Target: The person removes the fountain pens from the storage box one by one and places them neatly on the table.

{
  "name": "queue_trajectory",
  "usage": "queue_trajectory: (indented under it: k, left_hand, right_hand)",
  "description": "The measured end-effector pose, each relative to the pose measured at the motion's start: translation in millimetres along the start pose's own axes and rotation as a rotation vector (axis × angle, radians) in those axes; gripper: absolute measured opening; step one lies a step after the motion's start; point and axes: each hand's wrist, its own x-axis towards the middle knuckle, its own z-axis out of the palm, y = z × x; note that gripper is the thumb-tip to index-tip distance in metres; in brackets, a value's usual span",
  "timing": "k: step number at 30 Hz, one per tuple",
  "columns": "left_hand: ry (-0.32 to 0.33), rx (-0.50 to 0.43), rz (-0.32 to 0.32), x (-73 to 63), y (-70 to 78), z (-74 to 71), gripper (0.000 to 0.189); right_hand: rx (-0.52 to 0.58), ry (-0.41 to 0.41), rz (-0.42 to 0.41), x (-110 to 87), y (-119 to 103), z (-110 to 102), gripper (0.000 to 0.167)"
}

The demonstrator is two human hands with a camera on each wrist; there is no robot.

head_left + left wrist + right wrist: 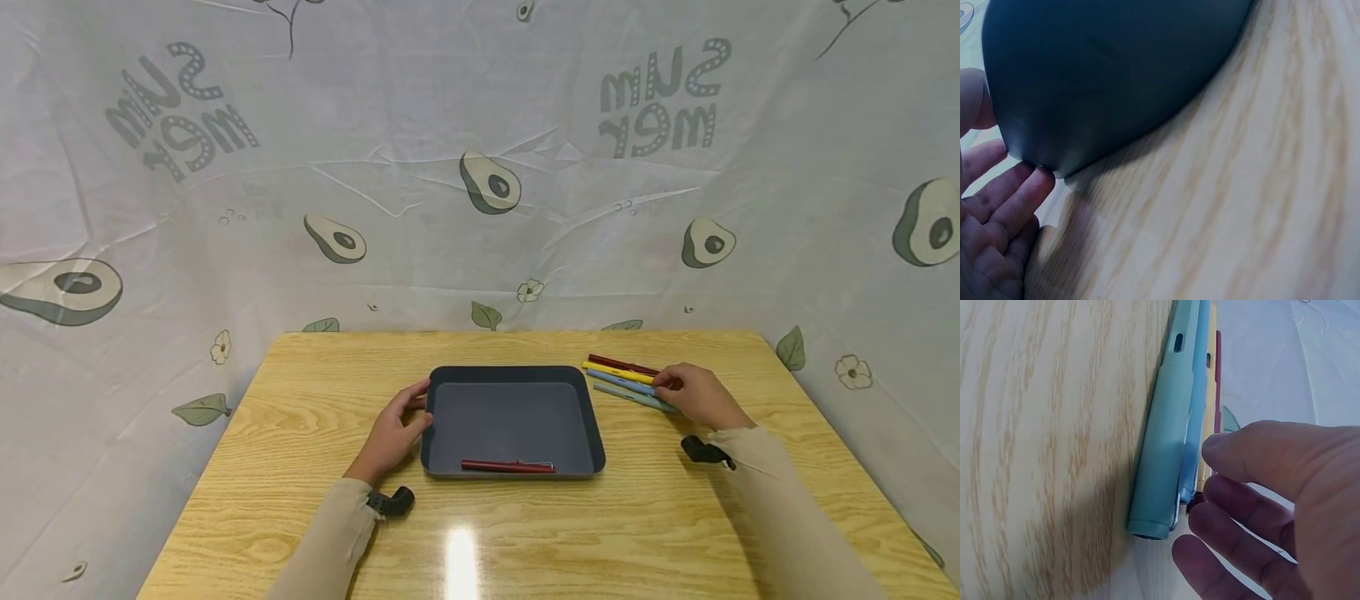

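Note:
A dark grey tray (513, 425) sits on the wooden table with a red pen (508, 467) lying along its near inside edge. My left hand (393, 433) rests against the tray's left side; in the left wrist view its fingertips (1041, 178) touch the tray wall. Right of the tray, a dark red pen (618, 363), a yellow pen (617, 372), a blue pen (617, 380) and a green pen (1160, 450) lie side by side. My right hand (701, 396) is over their right ends, thumb and fingers apart, with the thumb tip overlapping the yellow pen in the wrist view.
The wooden table (525, 533) reaches back to a white curtain (420, 183) printed with avocados and leaves, which also hangs at both sides. A black wrist camera (393, 502) is strapped to the left wrist, another black camera (701, 450) to the right.

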Motion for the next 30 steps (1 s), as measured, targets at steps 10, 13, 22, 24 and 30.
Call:
queue_trajectory:
  k: [10, 13, 22, 24, 30]
  left_hand:
    - [-0.004, 0.017, -0.012, 1.5, 0.0, -1.6, 0.059]
    - [-0.002, 0.018, -0.011, 1.5, -1.0, -1.4, 0.059]
    - [-0.002, 0.016, -0.008, 0.2, 0.0, -0.9, 0.059]
    - [0.000, 0.016, -0.005, 0.4, 0.2, -0.9, 0.059]
    - [0.004, 0.016, 0.000, 1.4, -0.8, -0.8, 0.058]
  right_hand:
    - [0.004, 0.009, -0.014, -8.1, -13.9, -6.0, 0.016]
    - [0.015, 0.020, -0.028, -10.9, -24.7, -8.0, 0.018]
    - [0.092, 0.043, -0.075, -12.1, -52.9, 2.0, 0.021]
    - [0.120, 0.044, -0.083, -13.1, -58.5, 5.1, 0.020]
    - [0.149, 0.066, -0.125, -15.9, -76.7, 10.6, 0.017]
